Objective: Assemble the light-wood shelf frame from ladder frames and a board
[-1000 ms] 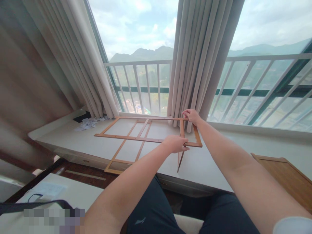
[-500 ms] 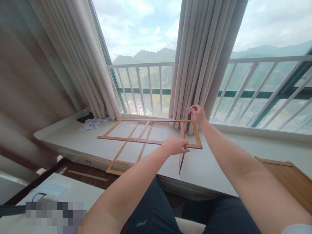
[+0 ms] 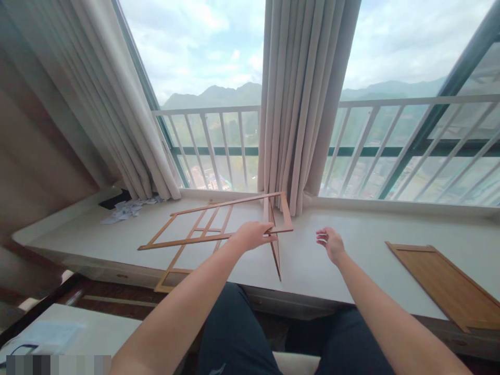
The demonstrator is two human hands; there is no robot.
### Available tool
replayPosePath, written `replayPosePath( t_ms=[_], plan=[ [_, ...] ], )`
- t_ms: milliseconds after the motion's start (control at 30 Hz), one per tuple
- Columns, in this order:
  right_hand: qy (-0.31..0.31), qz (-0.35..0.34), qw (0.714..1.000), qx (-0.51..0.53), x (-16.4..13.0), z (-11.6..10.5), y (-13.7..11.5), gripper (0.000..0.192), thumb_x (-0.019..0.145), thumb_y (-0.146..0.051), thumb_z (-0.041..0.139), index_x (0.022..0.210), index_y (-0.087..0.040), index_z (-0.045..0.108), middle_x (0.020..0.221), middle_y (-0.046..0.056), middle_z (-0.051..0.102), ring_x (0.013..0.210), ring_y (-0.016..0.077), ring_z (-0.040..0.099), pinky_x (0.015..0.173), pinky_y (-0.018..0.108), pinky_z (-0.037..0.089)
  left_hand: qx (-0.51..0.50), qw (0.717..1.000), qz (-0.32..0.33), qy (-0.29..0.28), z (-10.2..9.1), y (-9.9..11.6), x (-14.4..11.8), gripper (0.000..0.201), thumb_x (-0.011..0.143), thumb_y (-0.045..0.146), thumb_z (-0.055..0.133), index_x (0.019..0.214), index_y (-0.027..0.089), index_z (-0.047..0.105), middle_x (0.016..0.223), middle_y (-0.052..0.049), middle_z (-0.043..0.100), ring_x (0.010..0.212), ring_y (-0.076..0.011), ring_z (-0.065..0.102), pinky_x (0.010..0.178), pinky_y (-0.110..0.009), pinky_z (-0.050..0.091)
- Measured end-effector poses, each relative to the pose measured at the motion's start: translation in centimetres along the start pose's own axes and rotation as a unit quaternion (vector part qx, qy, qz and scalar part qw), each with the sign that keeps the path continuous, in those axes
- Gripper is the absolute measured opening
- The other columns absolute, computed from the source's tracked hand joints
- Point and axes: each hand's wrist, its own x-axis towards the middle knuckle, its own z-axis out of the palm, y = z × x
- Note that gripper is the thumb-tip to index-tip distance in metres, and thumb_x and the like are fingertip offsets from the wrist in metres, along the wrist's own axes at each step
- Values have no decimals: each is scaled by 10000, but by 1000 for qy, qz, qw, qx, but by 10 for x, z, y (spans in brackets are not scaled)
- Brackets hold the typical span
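Note:
A thin wooden frame of joined slats lies across the white window ledge, its right end lifted and tilted. My left hand grips the frame at its right corner, where a loose slat angles down toward the ledge's front edge. My right hand hovers just above the ledge to the right of the frame, fingers apart and holding nothing.
A wooden panel lies flat on the ledge at the right. Crumpled paper and a dark object sit at the ledge's far left. Beige curtains hang behind the frame; a white railing stands outside. A white table sits lower left.
My right hand has left the frame's far corner and dropped toward the ledge on the right. The frame's right end has lifted and tilted in my left hand. The view has shifted right.

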Motion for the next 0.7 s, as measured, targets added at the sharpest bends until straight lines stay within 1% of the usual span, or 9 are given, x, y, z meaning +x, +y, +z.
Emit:
replayPosePath(
  t_ms=[100,167,233,333,433,533,600,700],
  plan=[
    [-30,42,998,-42,-42,-8,50,338,608,-497,708,682,-209,549,683,45,672,557,160,569,477,279,488,-8,1000,-4,17,-8,-8,0,510,915,721,445,1034,266,641,832,-53,717,775,-248,674,650,-289,416],
    [-68,58,992,-93,-65,-10,78,392,637,-576,678,680,-203,565,712,47,666,585,158,566,495,280,489,-13,1000,-8,24,-14,-13,1,514,909,726,452,1021,263,647,805,-47,703,759,-244,662,633,-284,393],
    [-88,60,987,-118,-82,-12,100,430,661,-623,646,674,-199,576,730,48,655,602,154,557,500,272,475,-20,999,-16,33,-19,-18,0,524,901,733,461,1002,257,655,784,-41,687,742,-237,647,618,-282,370],
    [-96,62,984,-133,-100,-15,120,452,692,-649,610,663,-199,575,729,49,635,624,154,552,506,263,463,-47,997,-31,51,-24,-24,-1,524,893,728,484,988,246,669,766,-28,667,711,-217,616,608,-285,348],
    [-79,91,985,-123,-112,-16,127,468,668,-668,625,667,-205,553,743,46,632,625,153,547,503,266,468,-109,989,-45,84,-33,-29,-3,496,884,689,531,998,233,690,760,-12,654,691,-188,589,613,-283,346],
    [-69,131,985,-86,-123,-14,123,468,664,-665,665,708,-216,541,749,32,642,621,159,567,501,273,480,-183,973,-63,127,-49,-36,-5,490,860,655,578,1026,213,708,690,11,611,634,-162,541,598,-271,346],
    [-73,141,986,-55,-128,-12,114,464,661,-654,706,741,-222,554,760,30,657,634,168,590,513,282,496,-235,955,-68,167,-64,-41,-6,488,844,627,609,1049,195,709,664,21,591,611,-147,513,584,-257,346],
    [-82,138,987,-14,-134,-8,95,461,659,-641,746,748,-223,573,781,39,673,654,174,610,529,287,509,-320,916,-56,237,-93,-43,-9,458,821,569,659,1041,171,707,630,35,552,565,-117,461,536,-232,316]
  ],
)
